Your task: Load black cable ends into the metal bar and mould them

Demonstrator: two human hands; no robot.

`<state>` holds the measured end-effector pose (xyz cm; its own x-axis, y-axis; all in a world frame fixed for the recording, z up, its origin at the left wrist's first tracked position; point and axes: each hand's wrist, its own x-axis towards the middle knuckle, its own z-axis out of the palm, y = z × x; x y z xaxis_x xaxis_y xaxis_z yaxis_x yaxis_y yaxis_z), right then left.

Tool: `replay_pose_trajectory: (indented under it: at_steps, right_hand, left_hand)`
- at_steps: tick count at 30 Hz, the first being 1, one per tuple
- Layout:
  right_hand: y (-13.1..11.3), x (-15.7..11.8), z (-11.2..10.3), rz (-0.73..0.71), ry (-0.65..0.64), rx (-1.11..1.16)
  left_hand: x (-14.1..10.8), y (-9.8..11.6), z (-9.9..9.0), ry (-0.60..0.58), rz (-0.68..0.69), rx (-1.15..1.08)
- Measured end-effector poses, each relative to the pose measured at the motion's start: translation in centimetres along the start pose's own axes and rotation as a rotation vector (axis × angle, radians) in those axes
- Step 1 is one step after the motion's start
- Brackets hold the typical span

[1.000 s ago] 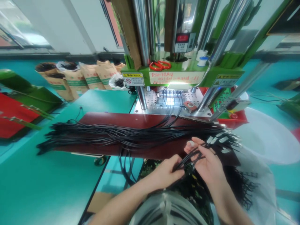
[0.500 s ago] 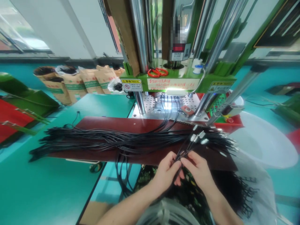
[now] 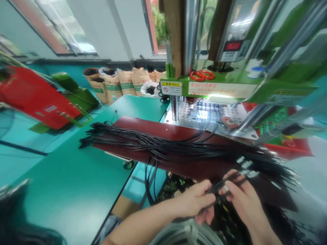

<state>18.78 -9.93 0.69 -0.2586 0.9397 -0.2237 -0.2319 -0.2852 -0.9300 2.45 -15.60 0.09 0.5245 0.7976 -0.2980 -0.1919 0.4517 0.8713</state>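
Note:
My left hand [image 3: 201,200] is closed around a small bunch of black cables [image 3: 217,186] above my lap. To its right, my right hand [image 3: 238,189] grips the same bunch nearer its end, where silvery connectors [image 3: 246,165] stick out beyond the fingers. Behind my hands, a long bundle of black cables [image 3: 163,144] lies across a dark red board [image 3: 145,126]. Its right end fans out with light-coloured tips. A few cables run from the bundle up to the metal plate [image 3: 184,112] of a green press. The right side is blurred.
The green press frame [image 3: 268,90] carries red-handled scissors [image 3: 201,75]. A red bin [image 3: 293,149] is at right, a green table [image 3: 66,190] at left, and paper sacks [image 3: 125,83] stand behind it. Dark cables [image 3: 15,211] show at lower left. A pale coil [image 3: 187,233] is below my hands.
The view has turned left, so the press and board appear farther right. My hands have moved apart slightly along the cable bunch, and the red machine and lower-left dark cables have come into view.

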Motion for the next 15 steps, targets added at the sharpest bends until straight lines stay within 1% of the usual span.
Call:
replay_pose_trajectory:
  at_steps: [2, 4, 6, 8, 10, 12, 13, 14, 15]
  right_hand:
    - [0.1, 0.2, -0.5, 0.035, -0.008, 0.006]
    - [0.3, 0.3, -0.7, 0.040, -0.103, -0.006]
    - [0.9, 0.0, -0.6, 0.033, -0.209, -0.042]
    - [1.6, -0.5, 0.0, 0.025, -0.261, -0.090]
    - [2.1, -0.9, 0.8, 0.086, -0.275, -0.116]
    - [1.9, -1.0, 1.2, 0.156, -0.267, -0.083]
    - [1.5, -0.8, 1.1, 0.156, -0.258, -0.052]
    - [0.8, -0.5, 0.8, 0.124, -0.248, -0.019]
    - [0.0, -0.2, 0.4, 0.060, -0.242, 0.004]
  left_hand:
    - [-1.2, -0.3, -0.5, 0.002, -0.037, 0.106]
    - [-2.1, -0.6, -0.9, -0.024, -0.094, 0.196]
    - [-2.4, -0.8, -1.2, -0.050, -0.106, 0.237]
    - [-2.0, -0.8, -1.0, -0.054, -0.039, 0.207]
    - [-1.0, -0.6, -0.6, -0.043, 0.060, 0.143]
    - [0.1, -0.2, -0.1, -0.021, 0.110, 0.113]
    - [0.5, 0.0, 0.2, 0.000, 0.116, 0.127]
    - [0.9, 0.1, 0.4, 0.031, 0.115, 0.161]
    - [1.2, 0.2, 0.6, 0.065, 0.105, 0.206]
